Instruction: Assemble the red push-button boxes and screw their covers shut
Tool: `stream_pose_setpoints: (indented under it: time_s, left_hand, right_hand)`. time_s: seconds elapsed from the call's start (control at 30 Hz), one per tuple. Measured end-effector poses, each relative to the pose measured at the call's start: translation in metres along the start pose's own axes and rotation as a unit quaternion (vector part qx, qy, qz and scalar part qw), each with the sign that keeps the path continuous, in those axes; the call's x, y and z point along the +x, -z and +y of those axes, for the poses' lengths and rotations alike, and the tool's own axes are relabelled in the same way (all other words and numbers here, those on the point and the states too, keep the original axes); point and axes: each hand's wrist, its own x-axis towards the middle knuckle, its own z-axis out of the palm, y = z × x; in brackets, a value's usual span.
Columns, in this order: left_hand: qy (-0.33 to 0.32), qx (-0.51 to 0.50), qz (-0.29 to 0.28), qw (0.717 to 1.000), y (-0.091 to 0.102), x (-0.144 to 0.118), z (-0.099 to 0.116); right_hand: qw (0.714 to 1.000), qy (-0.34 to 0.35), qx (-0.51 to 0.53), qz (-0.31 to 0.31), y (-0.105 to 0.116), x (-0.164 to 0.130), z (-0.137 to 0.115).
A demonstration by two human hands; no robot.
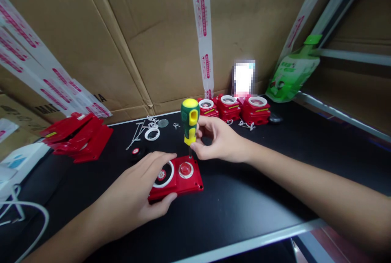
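A red cover plate (180, 185) lies on the black tabletop, with a white ring (171, 177) around a black disc and a clear red dome (185, 168). My left hand (143, 187) is closed over the plate's left part, thumb at the near edge and fingers across the far side. Upright over the plate's far edge stands a screwdriver (190, 120) with a green and yellow handle, its tip at a screw (190, 157). My right hand (216, 139) pinches it low, around the shaft just below the handle; the exact finger contact is partly hidden.
Stacked red covers (82, 136) lie at left. Several assembled red boxes (255, 110) stand at the back before a blurred bright screen (243, 77). A loose white ring (152, 134), metal brackets (136, 134) and a black disc (136, 153) lie behind my left hand. A green pouch (291, 75) leans at right.
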Motion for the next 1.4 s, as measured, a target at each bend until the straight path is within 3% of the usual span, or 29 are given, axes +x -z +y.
stream_pose_setpoints:
  time_s: [0.23, 0.4, 0.53, 0.7, 1.07, 1.2, 1.27, 1.4]
  left_hand:
    - [0.005, -0.001, -0.011, 1.0, 0.0, -0.001, -0.001]
    - [0.0, -0.002, -0.012, 1.0, 0.001, 0.001, -0.001]
    - [0.003, -0.009, -0.006, 1.0, 0.001, 0.002, -0.001]
    - [-0.001, -0.006, -0.011, 1.0, 0.0, 0.0, -0.004]
    - [0.002, -0.01, 0.002, 1.0, -0.002, -0.001, -0.004]
    - [0.004, -0.007, 0.0, 1.0, -0.002, -0.001, -0.004]
    - [0.0, -0.004, 0.0, 1.0, -0.002, -0.001, -0.003]
    - [0.002, -0.002, -0.002, 1.0, -0.002, -0.002, -0.004]
  right_hand:
    - [0.996, -0.003, -0.011, 0.086, -0.018, -0.006, -0.002]
    - [0.998, 0.006, 0.03, -0.053, 0.003, -0.003, -0.003]
    - [0.992, 0.045, 0.033, -0.113, 0.015, 0.002, -0.001]
    - [0.983, 0.025, 0.075, -0.167, 0.01, 0.001, 0.0]
    - [1.0, 0.028, -0.004, -0.006, -0.001, -0.002, -0.005]
    - [0.994, 0.083, -0.068, 0.038, -0.008, -0.005, -0.004]
    - [0.992, 0.1, -0.076, 0.028, -0.006, -0.005, -0.002]
    - [0.997, 0.063, -0.003, -0.042, 0.009, 0.001, 0.003]
